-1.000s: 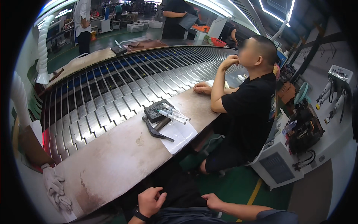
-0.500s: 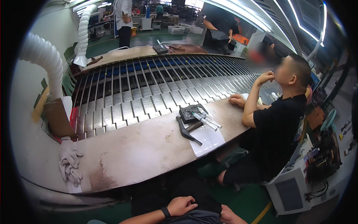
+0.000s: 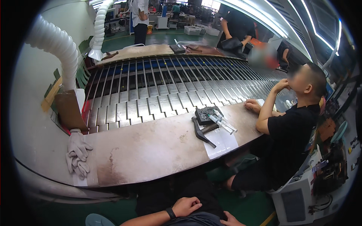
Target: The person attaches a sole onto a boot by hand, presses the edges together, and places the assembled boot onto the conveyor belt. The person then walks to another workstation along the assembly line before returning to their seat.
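Note:
My left hand [image 3: 187, 206] rests on my dark-clothed lap, a black band around its wrist. Its fingers are loosely bent, thumb apart from them, and nothing shows in it. At the lower edge my right hand [image 3: 231, 219] lies against my right thigh, partly cut off, its visible fingers loosely extended and holding nothing. Neither hand touches the bench [image 3: 151, 145] in front of me. On the bench are a hammer [image 3: 201, 132], a black block [image 3: 205, 115], several white syringes [image 3: 221, 123] and a white sheet [image 3: 222, 146]. Grey-white gloves [image 3: 78, 152] lie at its left end.
Beyond the bench runs a slatted metal conveyor [image 3: 158, 90]. White ribbed hoses [image 3: 56, 49] hang at the left, near a brown board [image 3: 70, 111]. A person in black [image 3: 290, 132] sits at my right, one arm on the bench. A blue-green stool top [image 3: 98, 219] is at lower left.
The whole view has shifted, so the bench and conveyor appear farther right and slightly higher at the left. My hands stay on my lap; the right one shows less.

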`<move>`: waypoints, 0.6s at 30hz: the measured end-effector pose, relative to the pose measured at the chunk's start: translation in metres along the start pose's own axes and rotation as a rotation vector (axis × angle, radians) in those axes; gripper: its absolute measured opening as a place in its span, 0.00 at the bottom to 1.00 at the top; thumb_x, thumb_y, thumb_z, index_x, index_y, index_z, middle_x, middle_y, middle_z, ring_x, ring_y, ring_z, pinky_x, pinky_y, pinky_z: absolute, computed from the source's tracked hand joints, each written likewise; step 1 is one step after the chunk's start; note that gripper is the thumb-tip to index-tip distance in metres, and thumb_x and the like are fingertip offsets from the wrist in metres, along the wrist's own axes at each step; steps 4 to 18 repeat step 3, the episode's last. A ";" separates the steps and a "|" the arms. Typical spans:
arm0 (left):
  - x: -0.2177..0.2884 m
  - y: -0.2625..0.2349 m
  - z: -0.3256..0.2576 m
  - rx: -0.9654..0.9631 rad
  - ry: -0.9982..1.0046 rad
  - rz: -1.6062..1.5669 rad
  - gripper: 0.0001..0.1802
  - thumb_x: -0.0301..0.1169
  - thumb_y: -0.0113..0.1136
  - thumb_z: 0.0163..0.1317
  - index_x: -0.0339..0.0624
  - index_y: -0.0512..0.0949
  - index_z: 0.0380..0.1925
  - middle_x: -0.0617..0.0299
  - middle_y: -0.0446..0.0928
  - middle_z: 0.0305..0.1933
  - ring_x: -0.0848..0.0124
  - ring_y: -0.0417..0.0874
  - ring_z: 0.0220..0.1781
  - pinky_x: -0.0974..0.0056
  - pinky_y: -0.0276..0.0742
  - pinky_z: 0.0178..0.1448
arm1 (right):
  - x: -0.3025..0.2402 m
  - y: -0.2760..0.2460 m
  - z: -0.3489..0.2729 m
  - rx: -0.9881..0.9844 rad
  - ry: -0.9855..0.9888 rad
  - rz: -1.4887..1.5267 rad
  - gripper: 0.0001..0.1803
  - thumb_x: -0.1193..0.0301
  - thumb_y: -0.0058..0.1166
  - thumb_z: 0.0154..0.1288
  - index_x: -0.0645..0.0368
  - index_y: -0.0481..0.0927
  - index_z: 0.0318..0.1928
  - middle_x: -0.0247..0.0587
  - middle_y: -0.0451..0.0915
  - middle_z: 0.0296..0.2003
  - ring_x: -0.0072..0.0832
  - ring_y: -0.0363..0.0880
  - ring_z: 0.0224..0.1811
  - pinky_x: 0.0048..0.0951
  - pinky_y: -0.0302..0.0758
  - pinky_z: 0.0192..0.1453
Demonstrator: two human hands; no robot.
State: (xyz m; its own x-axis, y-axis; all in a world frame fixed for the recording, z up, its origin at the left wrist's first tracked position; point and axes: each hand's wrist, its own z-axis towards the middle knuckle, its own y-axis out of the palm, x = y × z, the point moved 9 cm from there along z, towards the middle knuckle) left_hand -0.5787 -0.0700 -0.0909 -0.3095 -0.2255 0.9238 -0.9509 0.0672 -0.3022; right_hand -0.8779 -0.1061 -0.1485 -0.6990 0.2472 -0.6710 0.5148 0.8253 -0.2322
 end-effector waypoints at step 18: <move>-0.003 0.001 0.003 0.006 0.025 0.002 0.20 0.49 0.61 0.70 0.43 0.84 0.45 0.57 0.87 0.34 0.58 0.89 0.38 0.57 0.83 0.44 | 0.037 -0.021 -0.010 -0.252 0.089 0.183 0.45 0.66 0.70 0.65 0.65 0.61 0.76 0.55 0.73 0.69 0.44 0.72 0.73 0.36 0.62 0.80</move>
